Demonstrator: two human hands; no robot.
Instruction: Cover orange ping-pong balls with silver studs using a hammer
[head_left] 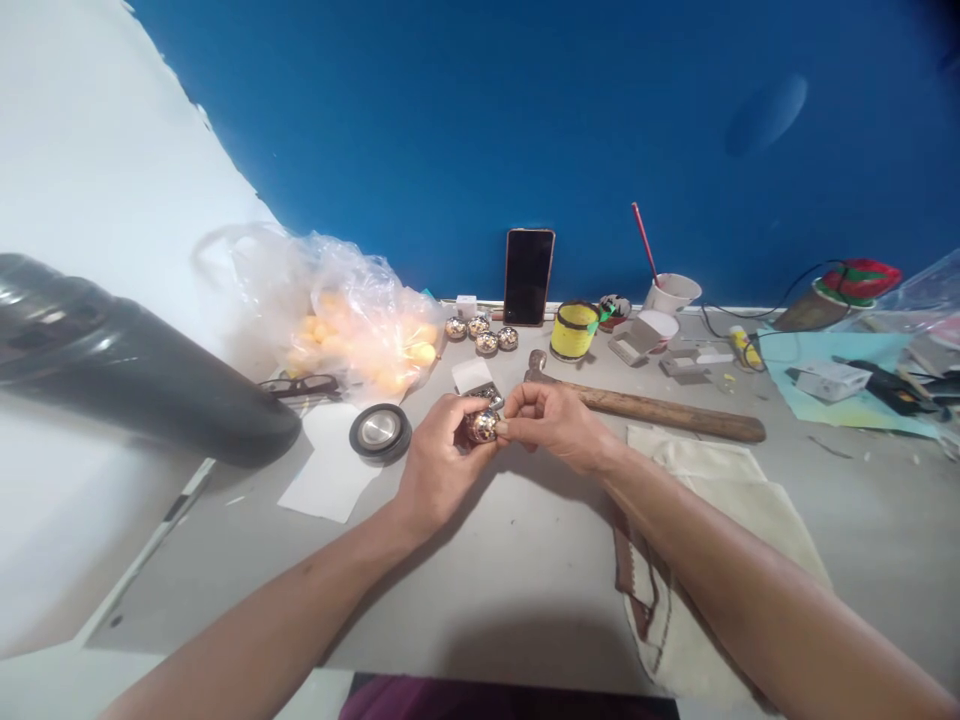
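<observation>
Between my hands, above the middle of the table, is a shiny ball studded with gold and silver pieces (481, 426). My left hand (442, 450) grips it from the left, thumb below and forefinger above. The thumb and forefinger of my right hand (551, 420) are pinched at the ball's right side; whether a small piece is between them is too small to tell. Just behind the ball stands a small open box (474, 378) with shiny bits in it. Several similar studded balls (487, 342) sit farther back, near the wall.
A hammer (667, 408) lies right of my hands, by a cream cloth bag (720, 500). A round black-rimmed lid (380, 432) and white paper (322, 470) lie left. Behind are a bag of orange balls (360, 330), a phone (529, 278) and a yellow tin (572, 335).
</observation>
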